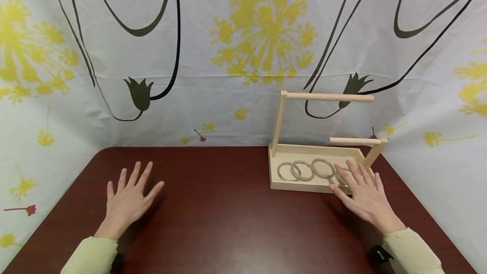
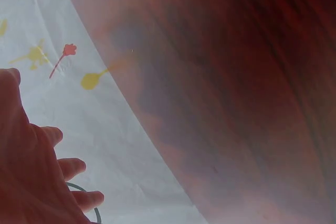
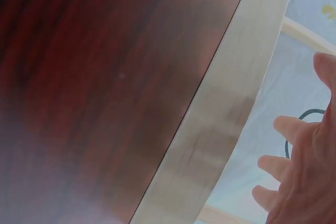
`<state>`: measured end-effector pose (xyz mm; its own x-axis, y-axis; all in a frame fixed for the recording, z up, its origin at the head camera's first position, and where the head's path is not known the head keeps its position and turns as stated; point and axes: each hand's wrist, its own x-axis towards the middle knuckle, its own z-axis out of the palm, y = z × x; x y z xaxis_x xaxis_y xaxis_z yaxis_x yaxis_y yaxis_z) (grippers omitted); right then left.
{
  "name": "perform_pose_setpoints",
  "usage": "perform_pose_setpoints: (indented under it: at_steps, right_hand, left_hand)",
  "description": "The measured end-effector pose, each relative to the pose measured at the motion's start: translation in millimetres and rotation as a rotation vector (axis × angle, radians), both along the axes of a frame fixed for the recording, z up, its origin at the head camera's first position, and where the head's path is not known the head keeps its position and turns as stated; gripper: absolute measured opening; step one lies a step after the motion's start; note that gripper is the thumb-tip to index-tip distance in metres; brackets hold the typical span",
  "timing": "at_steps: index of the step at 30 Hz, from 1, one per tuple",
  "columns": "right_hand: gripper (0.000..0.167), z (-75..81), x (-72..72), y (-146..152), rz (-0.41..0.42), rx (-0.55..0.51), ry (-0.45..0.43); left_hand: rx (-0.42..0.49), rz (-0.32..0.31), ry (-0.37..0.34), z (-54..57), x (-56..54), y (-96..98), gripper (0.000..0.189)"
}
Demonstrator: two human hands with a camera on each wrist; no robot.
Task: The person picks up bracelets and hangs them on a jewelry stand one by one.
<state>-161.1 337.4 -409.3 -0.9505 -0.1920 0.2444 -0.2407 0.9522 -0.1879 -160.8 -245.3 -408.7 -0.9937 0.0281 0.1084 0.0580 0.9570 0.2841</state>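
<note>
My left hand [image 1: 127, 204] is held palm down over the left part of the table, fingers spread and straight, nothing in it. The left wrist view shows that hand [image 2: 34, 177] at its lower left. On the right, my right hand [image 1: 363, 200] spreads its fingers over the front right corner of a pale wooden tray [image 1: 300, 185]. Whether it touches the tray I cannot tell. Several wooden rings [image 1: 323, 160] lie in the tray, some overlapping; the rightmost is partly hidden by the fingers. The right wrist view has the tray's wall [image 3: 220, 114] beside the hand [image 3: 310, 171].
A tall post with a long horizontal bar [image 1: 330, 97] rises from the tray's left end. A shorter post with a lower bar [image 1: 355, 141] stands at its right end. Beneath everything is a dark red-brown table [image 1: 228, 206]; patterned white cloth [image 1: 182, 50] hangs behind and alongside.
</note>
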Motion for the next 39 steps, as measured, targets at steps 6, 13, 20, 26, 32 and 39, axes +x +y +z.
perform_pose_setpoints:
  at_steps: [6,13,20,26,32,39]
  right_hand:
    - [0.069,0.4,-1.2,2.6,0.0,0.0,0.019]
    - [0.069,-0.3,-6.1,10.3,0.01,0.012,0.012]
    - [0.069,6.5,-8.9,22.0,0.04,0.016,0.024]
    - [0.064,7.6,-9.5,33.8,0.076,-0.031,0.047]
    - [0.054,5.2,-10.4,48.0,0.105,-0.122,0.133]
    - [0.05,1.5,-9.4,71.1,0.068,-0.256,0.064]
  left_hand:
    - [0.004,-0.003,0.014,-2.6,-2.4,3.0,0.08]
    - [0.003,-0.02,0.021,-6.3,-4.4,11.7,0.08]
    - [0.009,-0.056,0.032,-6.0,-12.3,32.1,0.079]
    - [0.042,-0.113,0.038,-2.2,-27.6,64.0,0.079]
    - [0.113,-0.19,0.01,-2.3,-36.3,99.2,0.077]
    - [0.158,-0.276,-0.024,0.6,-44.0,141.0,0.076]
